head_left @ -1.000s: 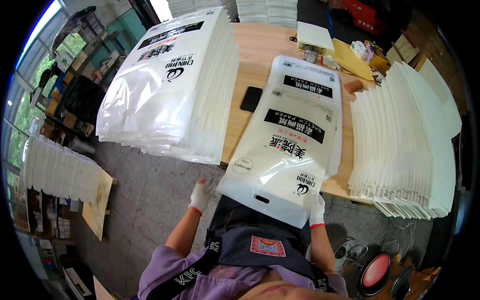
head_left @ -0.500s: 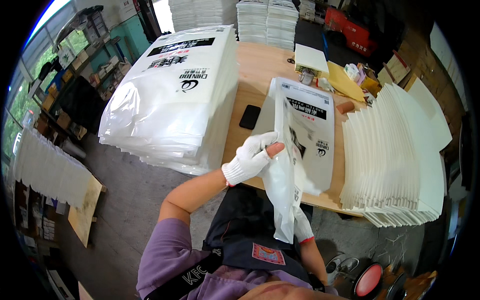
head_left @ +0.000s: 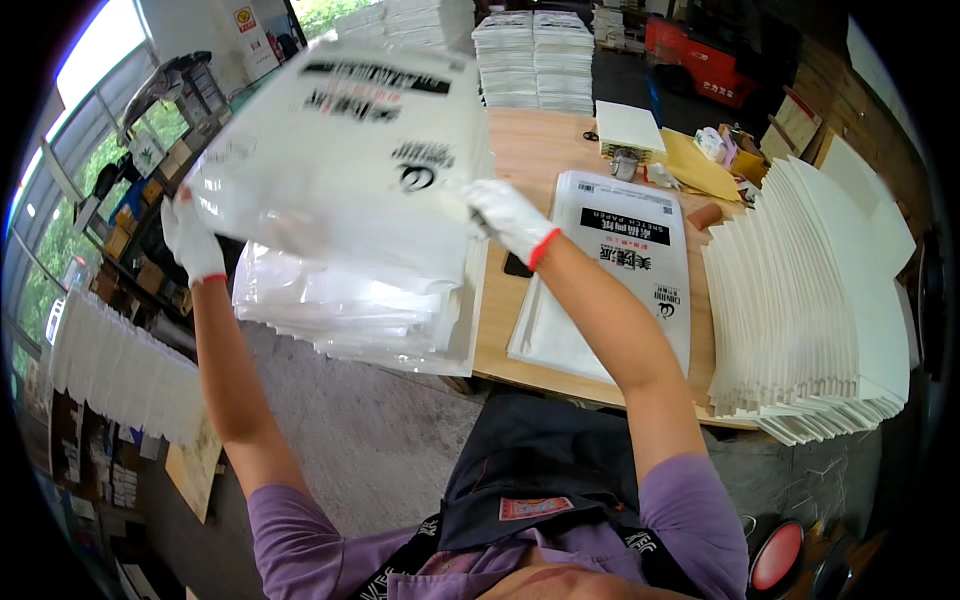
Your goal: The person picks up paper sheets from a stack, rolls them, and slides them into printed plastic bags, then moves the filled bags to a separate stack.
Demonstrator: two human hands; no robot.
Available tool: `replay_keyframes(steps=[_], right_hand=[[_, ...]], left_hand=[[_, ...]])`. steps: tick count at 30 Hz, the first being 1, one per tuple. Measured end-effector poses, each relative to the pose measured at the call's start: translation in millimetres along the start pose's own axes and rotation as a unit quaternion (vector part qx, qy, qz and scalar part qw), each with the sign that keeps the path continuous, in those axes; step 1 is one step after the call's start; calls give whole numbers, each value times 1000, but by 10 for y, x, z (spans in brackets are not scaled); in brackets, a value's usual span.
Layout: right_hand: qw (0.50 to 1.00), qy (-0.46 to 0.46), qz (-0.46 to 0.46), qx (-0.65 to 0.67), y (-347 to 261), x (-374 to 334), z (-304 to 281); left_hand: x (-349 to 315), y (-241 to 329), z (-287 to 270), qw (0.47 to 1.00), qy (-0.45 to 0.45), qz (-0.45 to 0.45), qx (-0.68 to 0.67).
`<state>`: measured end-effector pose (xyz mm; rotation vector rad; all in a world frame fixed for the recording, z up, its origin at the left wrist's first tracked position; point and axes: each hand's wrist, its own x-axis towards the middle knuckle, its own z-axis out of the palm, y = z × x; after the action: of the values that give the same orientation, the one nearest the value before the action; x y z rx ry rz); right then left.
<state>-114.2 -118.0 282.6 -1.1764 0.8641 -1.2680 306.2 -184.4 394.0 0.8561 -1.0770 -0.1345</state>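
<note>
Blurred paper packet (head_left: 330,170) is held over the packet stack (head_left: 330,310), its sides apparently pinched by left hand (head_left: 192,238) and right hand (head_left: 513,220), and should be kept taut and squared to the edges below before release.

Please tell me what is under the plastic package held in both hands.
Under the package, the front of a stack of plastic packages shows. The rest of the stack's top is covered and cannot be seen.

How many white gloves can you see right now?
2: one on the left hand, at the left side of the plastic package; one on the right hand, at its right side. Others could be hidden elsewhere.
</note>
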Motion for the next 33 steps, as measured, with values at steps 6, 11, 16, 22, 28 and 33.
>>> replay_keyframes(steps=[6, 11, 16, 22, 28, 33], right_hand=[[986, -35, 96, -131, -174, 98, 226], [994, -29, 33, -102, -141, -614, -268], [924, 21, 53, -377, -223, -1998, -697], [668, 369, -94, -640, -913, -3683, -1307], [306, 468, 49, -828, -1778, -4615, -1796], [334, 392, 177, -839, -1967, -4901, -2041]], left_hand=[[-550, -1437, -897, 967, -99, -150, 181], [-1652, -1276, -737, 911, 108, -382, -108], [-3336, -2099, -1582, 881, 29, -472, 23], [-5567, -1537, -1001, 781, -494, -373, 89], [-5475, 566, 684, 698, -678, -203, -111], [-5519, 1437, 1753, 655, -701, -95, -267]])
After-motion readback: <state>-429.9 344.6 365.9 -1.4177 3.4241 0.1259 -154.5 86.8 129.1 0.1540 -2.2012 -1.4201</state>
